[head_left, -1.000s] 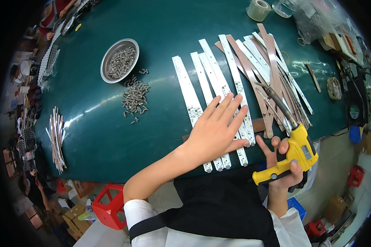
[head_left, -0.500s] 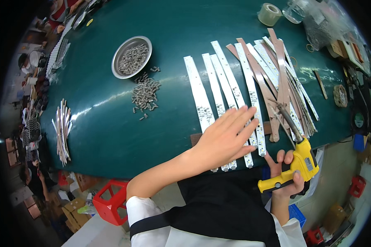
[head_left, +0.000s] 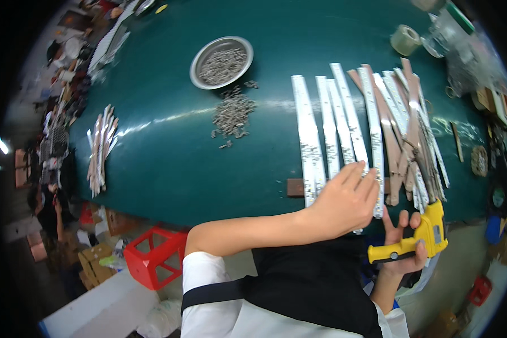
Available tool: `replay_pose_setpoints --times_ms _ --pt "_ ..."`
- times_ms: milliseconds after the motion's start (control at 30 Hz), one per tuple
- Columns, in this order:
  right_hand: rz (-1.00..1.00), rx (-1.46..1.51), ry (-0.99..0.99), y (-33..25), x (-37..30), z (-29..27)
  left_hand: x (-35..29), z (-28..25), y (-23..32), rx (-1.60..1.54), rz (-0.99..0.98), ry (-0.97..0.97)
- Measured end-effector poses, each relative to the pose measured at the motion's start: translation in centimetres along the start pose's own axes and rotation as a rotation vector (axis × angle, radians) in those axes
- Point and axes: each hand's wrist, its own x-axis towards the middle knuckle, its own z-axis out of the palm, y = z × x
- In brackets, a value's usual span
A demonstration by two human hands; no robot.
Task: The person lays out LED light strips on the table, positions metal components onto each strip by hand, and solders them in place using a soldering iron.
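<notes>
My left hand [head_left: 343,203] lies over the row of white LED strips [head_left: 310,135], fingers bent together onto one of them; its thumb is hidden. The strip's near end shows below the hand. My right hand [head_left: 399,266] grips a yellow soldering gun [head_left: 434,231] by its handle. The gun's dark barrel points away, toward a crossed pile of white and brown strips [head_left: 414,118]. Under the row, a brown bar [head_left: 294,187] lies crosswise near the table's front edge.
A metal bowl [head_left: 195,72] of small grey parts stands at the far middle, with a loose heap [head_left: 232,115] spilling before it. Another bundle of strips [head_left: 101,149] lies left. Tape roll [head_left: 405,40] and plastic bags sit far right. A red stool [head_left: 158,256] stands by the table.
My left hand has gone from flat and spread to bent fingers on the strips. The view has shifted, so the table's things appear farther right. The soldering gun stays in my right hand.
</notes>
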Motion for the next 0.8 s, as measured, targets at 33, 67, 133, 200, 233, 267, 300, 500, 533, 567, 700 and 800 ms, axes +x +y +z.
replay_pose_setpoints --times_ms 33,67,133,200,233,267,300,500,533,567,700,800 --pt "-0.009 -0.003 -0.007 0.0 -0.1 -0.2 -0.3 -0.3 0.1 -0.036 0.001 0.004" --pt "-0.008 -0.009 -0.015 0.0 -0.1 -0.4 -0.6 -0.6 0.2 -0.065 0.002 -0.002" --pt "-0.004 -0.032 -0.040 -0.1 -0.1 -0.7 -1.1 -1.2 0.5 -0.096 0.000 -0.033" --pt "0.004 -0.074 -0.034 -0.4 -0.2 -0.9 -1.5 -1.8 0.4 -0.149 0.037 -0.072" --pt "-0.003 -0.079 -0.069 -0.5 -0.2 -1.0 -1.7 -2.3 0.1 -0.189 0.048 0.017" --pt "-0.011 -0.086 -0.103 -0.8 -0.1 -1.1 -2.1 -2.8 -0.4 -0.180 0.037 0.018" --pt "-0.036 -0.106 -0.108 -1.1 -0.1 -1.0 -2.6 -3.4 -0.9 -0.246 -0.044 -0.005" --pt "-0.086 -0.065 0.042 -2.0 -0.1 0.5 -9.3 -9.0 -9.0 0.165 -0.620 0.271" --pt "-0.086 -0.072 0.051 -1.7 -0.1 1.0 -10.3 -9.3 -10.1 0.227 -0.739 0.296" --pt "-0.044 -0.063 0.021 -1.4 -0.1 1.4 -11.1 -9.3 -10.9 0.146 -0.772 0.322" --pt "0.059 -0.108 -0.124 -0.1 0.3 3.5 -12.5 -8.5 -12.5 -0.012 -0.848 0.312" --pt "0.105 -0.230 -0.163 0.6 0.4 4.7 -12.0 -8.4 -12.8 -0.028 -0.857 0.296"
